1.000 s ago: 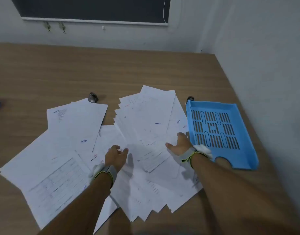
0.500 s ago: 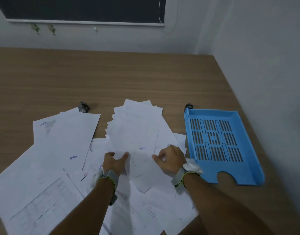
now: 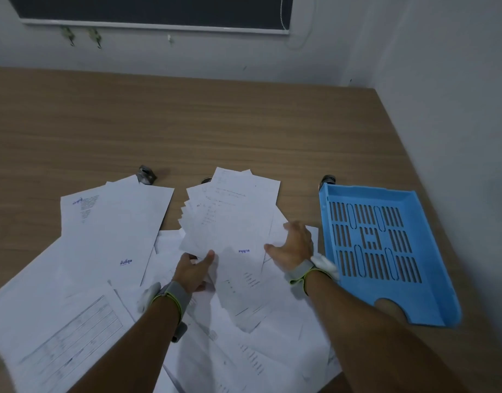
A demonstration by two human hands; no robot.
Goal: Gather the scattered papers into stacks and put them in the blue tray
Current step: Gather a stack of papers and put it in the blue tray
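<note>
A fanned sheaf of papers is pinched by the left hand; its right edge is touched by the open right hand, beside the blue tray.

- Looks like an office or classroom to me: printed papers all over a wood-look surface
- blue letter tray
- dark board on a plain wall

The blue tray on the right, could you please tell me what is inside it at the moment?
Nothing shows inside the blue tray: its slotted floor is bare, with no papers in it yet. The right hand and forearm cover only the tray's near left edge.
</note>
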